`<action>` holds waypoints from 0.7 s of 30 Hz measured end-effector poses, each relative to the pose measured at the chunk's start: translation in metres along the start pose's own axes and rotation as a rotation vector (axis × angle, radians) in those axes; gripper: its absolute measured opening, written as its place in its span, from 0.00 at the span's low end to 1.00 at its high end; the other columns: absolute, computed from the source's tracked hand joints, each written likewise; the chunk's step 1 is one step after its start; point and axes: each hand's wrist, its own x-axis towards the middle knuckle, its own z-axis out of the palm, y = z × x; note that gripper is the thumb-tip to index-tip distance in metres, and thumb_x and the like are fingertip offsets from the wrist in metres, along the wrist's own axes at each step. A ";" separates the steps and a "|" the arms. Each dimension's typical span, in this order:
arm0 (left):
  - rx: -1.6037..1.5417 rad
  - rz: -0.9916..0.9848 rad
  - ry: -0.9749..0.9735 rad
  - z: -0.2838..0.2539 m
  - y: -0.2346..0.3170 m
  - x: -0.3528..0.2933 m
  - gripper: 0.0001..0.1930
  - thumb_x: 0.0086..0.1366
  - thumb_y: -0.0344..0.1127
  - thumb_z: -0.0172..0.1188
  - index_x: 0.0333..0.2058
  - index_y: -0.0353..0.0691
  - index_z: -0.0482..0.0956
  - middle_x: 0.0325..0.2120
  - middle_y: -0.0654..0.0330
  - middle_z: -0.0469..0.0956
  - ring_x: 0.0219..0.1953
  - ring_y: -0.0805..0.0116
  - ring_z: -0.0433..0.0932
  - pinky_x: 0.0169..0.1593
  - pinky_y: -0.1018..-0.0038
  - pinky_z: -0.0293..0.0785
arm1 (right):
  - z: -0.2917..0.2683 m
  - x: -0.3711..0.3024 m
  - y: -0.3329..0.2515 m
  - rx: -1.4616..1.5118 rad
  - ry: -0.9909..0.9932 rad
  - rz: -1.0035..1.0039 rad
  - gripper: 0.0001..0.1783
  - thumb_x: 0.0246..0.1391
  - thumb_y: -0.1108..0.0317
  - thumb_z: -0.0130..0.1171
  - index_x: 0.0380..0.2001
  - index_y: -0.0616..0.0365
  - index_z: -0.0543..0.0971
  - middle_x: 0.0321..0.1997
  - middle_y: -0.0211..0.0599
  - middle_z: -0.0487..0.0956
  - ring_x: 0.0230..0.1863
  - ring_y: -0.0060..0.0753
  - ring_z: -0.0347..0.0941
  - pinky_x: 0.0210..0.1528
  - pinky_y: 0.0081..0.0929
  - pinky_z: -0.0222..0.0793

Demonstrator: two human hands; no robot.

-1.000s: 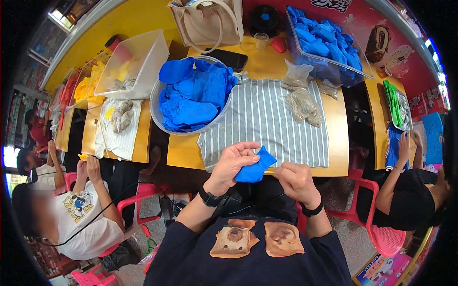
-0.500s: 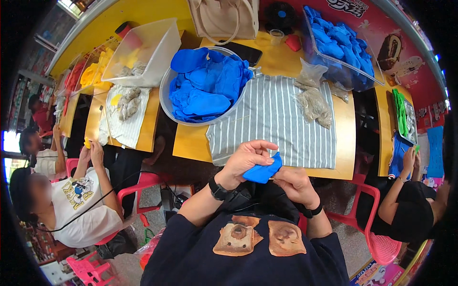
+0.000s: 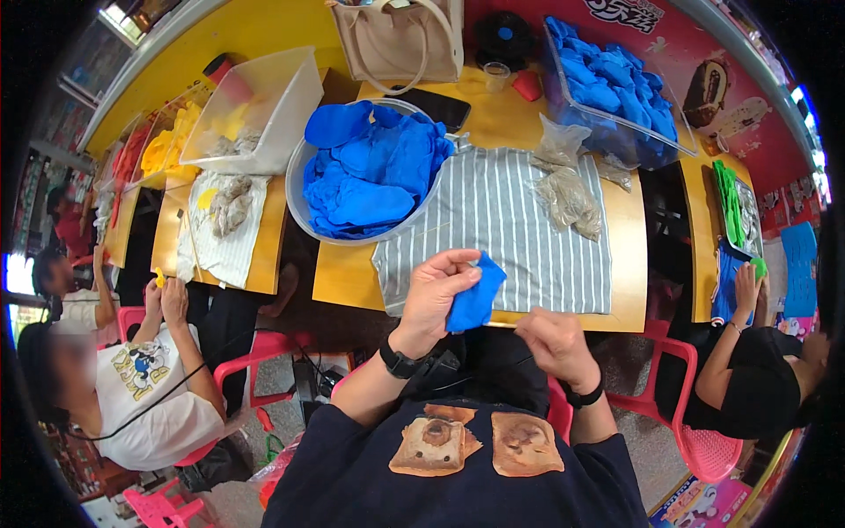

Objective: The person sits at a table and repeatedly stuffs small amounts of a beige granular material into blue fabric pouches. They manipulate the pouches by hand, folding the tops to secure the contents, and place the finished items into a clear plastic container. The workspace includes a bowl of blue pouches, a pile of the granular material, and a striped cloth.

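My left hand [image 3: 437,295] pinches a small blue fabric piece [image 3: 476,295] between thumb and fingers, just in front of the table edge. To its right, my right hand [image 3: 556,346] is closed, fingers curled, around what looks like a thin pale stick [image 3: 502,325] pointing toward the blue piece. How far the stick reaches into the fabric is hidden. Beyond my hands lies a grey and white striped cloth [image 3: 493,202] on the wooden table [image 3: 339,273]. A round tub [image 3: 295,189] heaped with blue fabric pieces [image 3: 374,176] stands at its left.
Bags of greyish stuffing [image 3: 568,198] lie on the striped cloth. Behind are a clear bin of blue pieces [image 3: 607,75], a phone [image 3: 440,107], a beige handbag [image 3: 400,44] and a small fan [image 3: 503,37]. People work at neighbouring tables, left and right, beside pink chairs [image 3: 682,396].
The blue piece has turned from lying slantwise to more upright in my left hand. My right hand has drawn slightly away from it. The whole view has shifted a little.
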 end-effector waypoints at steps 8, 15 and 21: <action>-0.066 0.092 0.072 0.009 0.000 -0.002 0.19 0.62 0.19 0.54 0.52 0.36 0.74 0.35 0.61 0.78 0.37 0.75 0.78 0.41 0.77 0.78 | -0.015 0.019 0.026 -0.508 0.411 0.135 0.06 0.46 0.80 0.56 0.30 0.61 0.76 0.27 0.43 0.75 0.27 0.51 0.72 0.30 0.38 0.67; -0.025 0.132 0.068 0.013 -0.006 -0.008 0.18 0.62 0.17 0.52 0.51 0.35 0.75 0.39 0.58 0.78 0.40 0.74 0.78 0.43 0.77 0.77 | 0.051 0.022 0.014 0.867 0.258 0.425 0.09 0.54 0.77 0.58 0.40 0.66 0.75 0.40 0.36 0.78 0.39 0.25 0.75 0.42 0.25 0.73; 0.049 0.180 0.099 0.002 -0.016 -0.008 0.15 0.62 0.17 0.52 0.46 0.34 0.78 0.40 0.60 0.79 0.38 0.76 0.77 0.43 0.79 0.76 | 0.055 0.032 0.003 1.298 0.245 0.498 0.08 0.55 0.80 0.56 0.39 0.65 0.75 0.36 0.35 0.78 0.36 0.23 0.75 0.40 0.23 0.77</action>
